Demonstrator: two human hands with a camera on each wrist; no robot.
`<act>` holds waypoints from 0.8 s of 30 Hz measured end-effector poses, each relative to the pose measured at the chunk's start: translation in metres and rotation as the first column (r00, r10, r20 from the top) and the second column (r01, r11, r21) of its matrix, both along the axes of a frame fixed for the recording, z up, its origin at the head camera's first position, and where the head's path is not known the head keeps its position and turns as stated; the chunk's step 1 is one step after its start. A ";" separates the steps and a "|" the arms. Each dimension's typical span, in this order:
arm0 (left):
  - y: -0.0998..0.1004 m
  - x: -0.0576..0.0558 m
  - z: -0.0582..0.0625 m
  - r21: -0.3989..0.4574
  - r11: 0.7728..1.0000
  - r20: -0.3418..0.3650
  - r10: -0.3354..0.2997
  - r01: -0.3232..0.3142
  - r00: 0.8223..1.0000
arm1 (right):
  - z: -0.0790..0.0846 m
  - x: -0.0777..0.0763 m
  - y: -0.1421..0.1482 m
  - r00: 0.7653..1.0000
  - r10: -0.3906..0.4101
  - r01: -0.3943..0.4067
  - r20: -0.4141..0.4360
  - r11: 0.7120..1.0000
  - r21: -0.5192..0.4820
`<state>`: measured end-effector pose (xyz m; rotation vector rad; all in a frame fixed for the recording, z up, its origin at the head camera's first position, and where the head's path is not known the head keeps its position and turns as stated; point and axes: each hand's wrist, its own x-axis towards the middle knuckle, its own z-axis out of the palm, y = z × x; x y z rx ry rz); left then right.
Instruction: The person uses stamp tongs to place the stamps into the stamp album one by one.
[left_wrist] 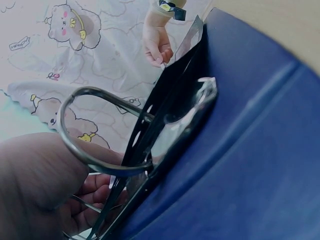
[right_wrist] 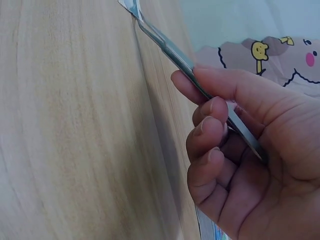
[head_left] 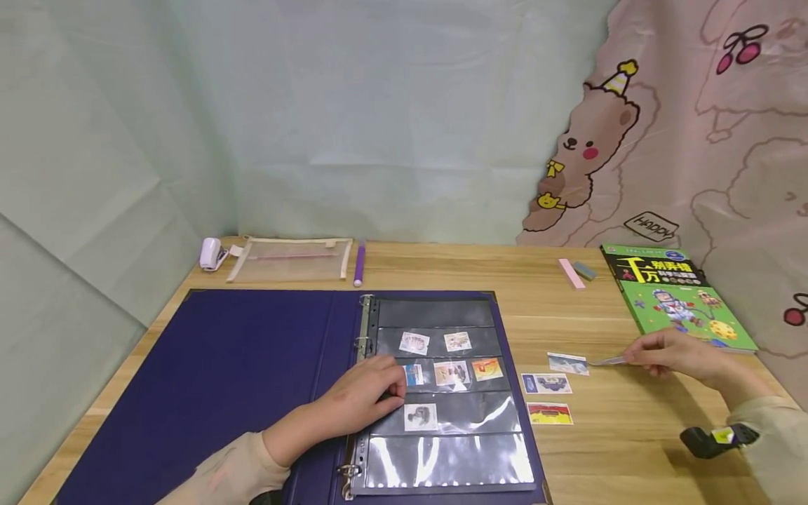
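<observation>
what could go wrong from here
The right hand's tweezers meet the blue-and-grey stamp at one edge, so it might slip or crease. The left hand seems to overlap the album's blue stamp and could nudge it. Glare on the lowest clear pocket may hide its opening.

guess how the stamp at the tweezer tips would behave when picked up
The stamp looks paper-thin, so it is probably very light and may flex. Its toothed edge, seen from the right wrist, might tear if the tweezers pinch hard.
</observation>
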<state>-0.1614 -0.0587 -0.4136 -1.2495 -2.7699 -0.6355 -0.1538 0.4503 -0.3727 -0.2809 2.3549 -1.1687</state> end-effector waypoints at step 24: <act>0.000 0.000 -0.001 0.011 1.000 -0.014 -0.002 0.003 1.000 | 0.006 0.005 0.000 0.977 -0.005 0.000 -0.213 1.000 -0.025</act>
